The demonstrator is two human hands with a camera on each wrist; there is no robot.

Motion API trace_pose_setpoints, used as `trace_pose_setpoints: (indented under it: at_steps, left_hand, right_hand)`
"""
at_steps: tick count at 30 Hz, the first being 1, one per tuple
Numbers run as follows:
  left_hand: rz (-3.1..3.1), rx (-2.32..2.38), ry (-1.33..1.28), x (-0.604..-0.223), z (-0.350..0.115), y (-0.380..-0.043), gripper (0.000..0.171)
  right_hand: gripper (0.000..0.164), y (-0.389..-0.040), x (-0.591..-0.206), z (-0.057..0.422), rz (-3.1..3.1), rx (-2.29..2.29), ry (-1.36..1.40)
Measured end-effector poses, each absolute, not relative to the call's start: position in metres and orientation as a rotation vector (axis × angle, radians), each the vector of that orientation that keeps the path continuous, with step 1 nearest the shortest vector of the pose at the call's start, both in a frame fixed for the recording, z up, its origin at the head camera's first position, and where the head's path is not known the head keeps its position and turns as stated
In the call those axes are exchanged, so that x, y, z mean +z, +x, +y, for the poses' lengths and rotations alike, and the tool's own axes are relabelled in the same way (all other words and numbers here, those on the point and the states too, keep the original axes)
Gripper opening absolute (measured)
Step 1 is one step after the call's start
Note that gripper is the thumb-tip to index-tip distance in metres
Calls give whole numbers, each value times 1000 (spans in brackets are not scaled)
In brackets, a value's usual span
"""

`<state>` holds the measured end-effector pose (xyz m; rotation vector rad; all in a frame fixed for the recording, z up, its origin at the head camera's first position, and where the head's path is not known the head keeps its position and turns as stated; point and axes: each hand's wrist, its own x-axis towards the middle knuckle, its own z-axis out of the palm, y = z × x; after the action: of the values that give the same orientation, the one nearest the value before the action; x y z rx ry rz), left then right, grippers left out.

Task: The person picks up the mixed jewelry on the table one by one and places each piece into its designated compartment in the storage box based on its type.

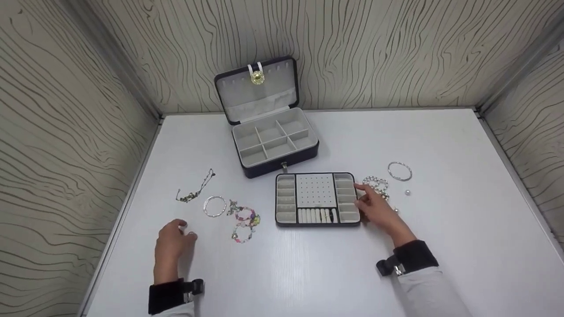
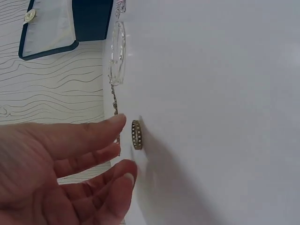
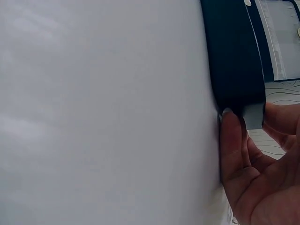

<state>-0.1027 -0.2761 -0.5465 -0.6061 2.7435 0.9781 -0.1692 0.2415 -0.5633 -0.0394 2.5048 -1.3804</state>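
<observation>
My left hand (image 1: 171,242) is over the left of the table, thumb and fingers apart with nothing between them. Just beyond its fingertips in the left wrist view, a small gold-toned ring (image 2: 136,135) with pale studs stands on the white surface. My right hand (image 1: 376,211) holds the right end of a dark-edged jewelry tray (image 1: 288,225), thumb at the near side and fingers at the far side. In the right wrist view the tray's dark side (image 3: 236,61) shows. Ring rolls (image 1: 308,215) run along its front middle, with a few rings in the right slots.
Behind the tray stands an open jewelry box (image 1: 282,165) with divided compartments. Left lie a chain bracelet (image 1: 189,197), a silver bangle (image 1: 215,215) and colorful bead bracelets (image 1: 242,232). Right lie a pearl strand (image 1: 374,180), another bangle (image 1: 400,178) and a pearl piece (image 1: 407,192).
</observation>
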Motion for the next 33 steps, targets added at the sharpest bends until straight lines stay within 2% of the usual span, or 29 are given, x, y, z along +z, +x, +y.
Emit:
trace_pose_setpoints:
  at_steps: [7, 20, 33]
  left_hand:
    - [2734, 1010, -610, -553, -273, -104, 40]
    - [2733, 1005, -568, -551, -276, -106, 14]
    - [2700, 1023, -553, -548, -279, -104, 11]
  right_hand:
    - [51, -168, -564, 240, 2513, -1379, -53]
    - [50, -169, -565, 241, 2542, -1347, -73]
    - [50, -169, -567, 243, 2528, -1339, -50]
